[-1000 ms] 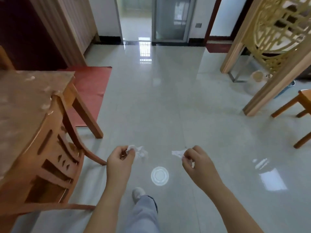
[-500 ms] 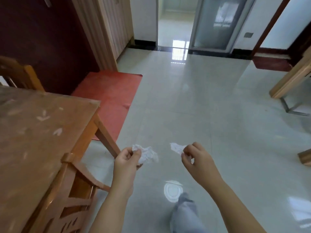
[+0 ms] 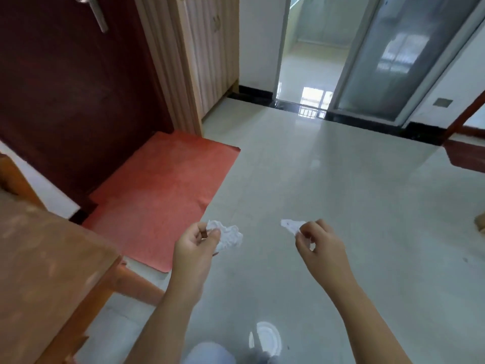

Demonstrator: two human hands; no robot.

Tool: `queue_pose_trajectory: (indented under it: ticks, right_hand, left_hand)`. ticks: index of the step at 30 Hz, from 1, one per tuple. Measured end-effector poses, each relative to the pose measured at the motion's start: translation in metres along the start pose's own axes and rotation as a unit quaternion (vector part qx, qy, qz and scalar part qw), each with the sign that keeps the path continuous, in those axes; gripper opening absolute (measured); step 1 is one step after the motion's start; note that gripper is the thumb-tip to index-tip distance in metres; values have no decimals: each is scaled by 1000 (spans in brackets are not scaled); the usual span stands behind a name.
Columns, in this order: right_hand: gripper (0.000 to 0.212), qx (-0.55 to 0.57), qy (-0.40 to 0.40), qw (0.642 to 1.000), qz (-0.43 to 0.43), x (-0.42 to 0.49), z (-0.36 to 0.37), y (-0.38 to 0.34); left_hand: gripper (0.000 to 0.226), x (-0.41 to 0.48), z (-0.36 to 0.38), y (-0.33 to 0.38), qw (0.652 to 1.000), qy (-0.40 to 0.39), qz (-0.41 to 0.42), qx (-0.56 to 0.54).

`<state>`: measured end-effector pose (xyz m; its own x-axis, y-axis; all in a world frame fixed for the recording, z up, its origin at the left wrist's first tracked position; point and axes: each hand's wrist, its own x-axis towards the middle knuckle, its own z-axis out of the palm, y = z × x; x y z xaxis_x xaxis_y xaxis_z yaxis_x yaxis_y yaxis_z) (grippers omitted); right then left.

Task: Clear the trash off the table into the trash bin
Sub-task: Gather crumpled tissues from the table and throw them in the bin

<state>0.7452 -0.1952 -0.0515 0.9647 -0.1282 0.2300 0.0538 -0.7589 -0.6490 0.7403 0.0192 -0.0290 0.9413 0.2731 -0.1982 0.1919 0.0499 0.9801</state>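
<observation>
My left hand (image 3: pixel 195 248) pinches a crumpled white paper wad (image 3: pixel 229 237) between thumb and fingers, held out over the pale tiled floor. My right hand (image 3: pixel 319 244) pinches a smaller white paper scrap (image 3: pixel 290 225) that sticks out to the left of its fingers. Both hands hover at mid-height in front of me, about a forearm's width apart. The wooden table (image 3: pixel 39 264) fills the lower left corner, to the left of my left arm. No trash bin shows in this view.
A red floor mat (image 3: pixel 162 195) lies before a dark red door (image 3: pixel 70 95) at the left. An open doorway (image 3: pixel 309 59) and a frosted glass door (image 3: pixel 396 56) stand ahead. Glossy tile floor (image 3: pixel 341 195) stretches between. My trouser leg (image 3: pixel 210 353) is at the bottom.
The view has swung left and upward: the carved screen and stools have left the frame, the dark door and mat have come in. Both hands keep their paper pieces.
</observation>
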Motion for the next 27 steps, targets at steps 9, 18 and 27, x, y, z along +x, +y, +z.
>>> queue_pose_trajectory:
  ticks: [9, 18, 27]
  right_hand:
    - [21, 8, -106, 987, -119, 182, 129, -58]
    - [21, 25, -194, 948, -250, 364, 260, -187]
    - [8, 56, -271, 884, -377, 464, 401, -277]
  left_hand:
    - [15, 191, -38, 11, 993, 108, -16, -36]
    - [13, 367, -125, 68, 972, 224, -7, -76]
    - [11, 473, -199, 78, 925, 347, -55, -144]
